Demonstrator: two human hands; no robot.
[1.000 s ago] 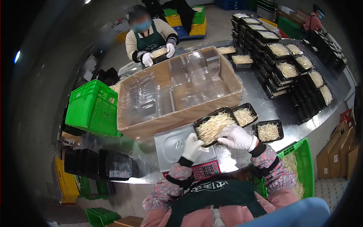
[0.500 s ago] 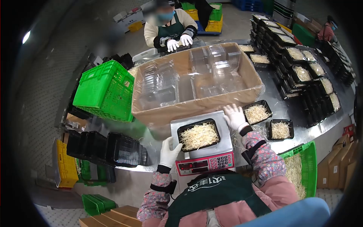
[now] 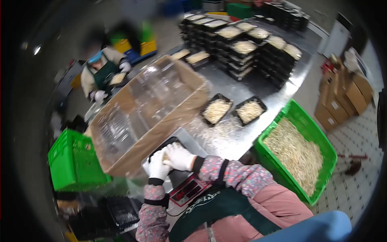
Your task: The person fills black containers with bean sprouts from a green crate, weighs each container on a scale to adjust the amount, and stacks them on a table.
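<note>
My left hand (image 3: 158, 164) and my right hand (image 3: 179, 156), both in white gloves, are together over a black tray (image 3: 171, 141) on the scale (image 3: 189, 190). They cover most of the tray, and the fingers are curled close against each other. Some pale sprouts show between them; whether either hand grips the tray or the sprouts is unclear. Two black trays of sprouts, one (image 3: 217, 111) nearer and one (image 3: 250, 111) further right, lie on the metal table (image 3: 229, 141) beside loose sprouts.
A large carton (image 3: 149, 133) of clear lids stands behind the scale. Green crates are at the left (image 3: 74, 161) and right (image 3: 296, 151), the right one full of sprouts. Packed trays (image 3: 242, 48) are stacked at the back. A co-worker (image 3: 105, 72) holds a tray across the table.
The view has turned to the right. My right hand has moved from beside the scale onto the tray, next to my left hand. The co-worker's hands have moved apart, with a tray between them.
</note>
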